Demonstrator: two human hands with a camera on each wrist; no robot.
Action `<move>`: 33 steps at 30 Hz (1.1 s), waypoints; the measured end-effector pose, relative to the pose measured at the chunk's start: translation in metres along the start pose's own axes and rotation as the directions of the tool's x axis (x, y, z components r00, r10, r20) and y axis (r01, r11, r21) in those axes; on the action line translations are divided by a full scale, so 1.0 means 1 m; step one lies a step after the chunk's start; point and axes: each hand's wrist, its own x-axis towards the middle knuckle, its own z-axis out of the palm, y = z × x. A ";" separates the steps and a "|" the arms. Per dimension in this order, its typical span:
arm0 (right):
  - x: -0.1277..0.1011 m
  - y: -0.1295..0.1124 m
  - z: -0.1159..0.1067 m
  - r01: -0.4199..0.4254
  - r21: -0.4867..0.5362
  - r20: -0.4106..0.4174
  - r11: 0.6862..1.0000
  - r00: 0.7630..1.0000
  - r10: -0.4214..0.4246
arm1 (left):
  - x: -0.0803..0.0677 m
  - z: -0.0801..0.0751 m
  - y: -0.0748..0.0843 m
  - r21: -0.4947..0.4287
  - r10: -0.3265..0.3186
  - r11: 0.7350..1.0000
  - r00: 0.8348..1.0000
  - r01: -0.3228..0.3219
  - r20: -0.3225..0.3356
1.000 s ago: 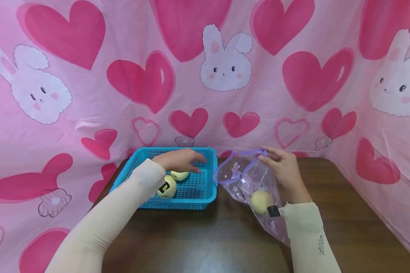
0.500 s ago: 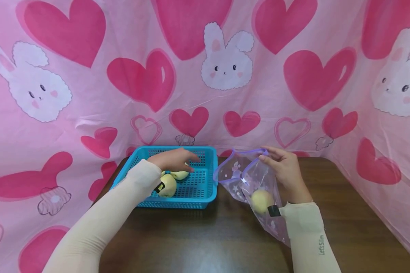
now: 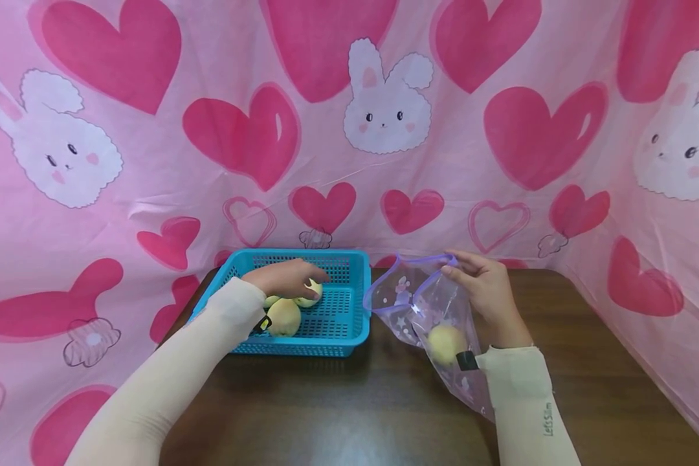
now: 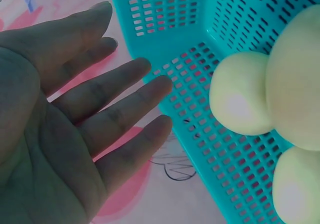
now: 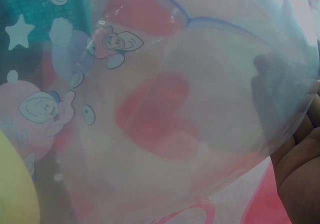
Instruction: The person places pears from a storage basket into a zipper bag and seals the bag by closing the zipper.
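Observation:
My left hand (image 3: pixel 285 277) hovers over the blue perforated plastic basket (image 3: pixel 358 333), fingers extended and apart. In the left wrist view the palm and fingers (image 4: pixel 75 119) hold nothing. Several pale yellow round fruits (image 3: pixel 285 318) are grouped in the basket, partly hidden by that hand in the head view; one large fruit (image 4: pixel 300 84) shows at the right of the left wrist view. With thumb and fingers, my right hand (image 3: pixel 489 291) pinches the purple-edged rim of a clear printed zip bag (image 3: pixel 399 317). The bag's mouth gapes toward the basket, and one pale yellow fruit (image 3: pixel 445 343) is inside.
Both basket and bag are on a dark brown wooden table (image 3: pixel 338 414). Behind and at the sides hangs a pink cloth (image 3: pixel 320 155) with hearts and rabbits. The basket's right wall stands close beside the bag's mouth.
My left hand has drawn back left across the basket, uncovering more of the fruits. The right hand keeps its grip on the bag and has hardly moved.

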 end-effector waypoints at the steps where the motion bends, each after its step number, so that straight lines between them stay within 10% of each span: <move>1: 0.000 0.001 0.000 0.000 -0.001 -0.001 1.000 1.000 0.000 | -0.001 0.001 -0.001 0.000 -0.009 1.000 1.000 0.009 0.001; 33: 0.001 0.004 0.003 0.006 0.004 -0.001 1.000 1.000 -0.006 | -0.012 0.013 -0.035 0.061 -0.183 0.981 0.983 0.182 0.019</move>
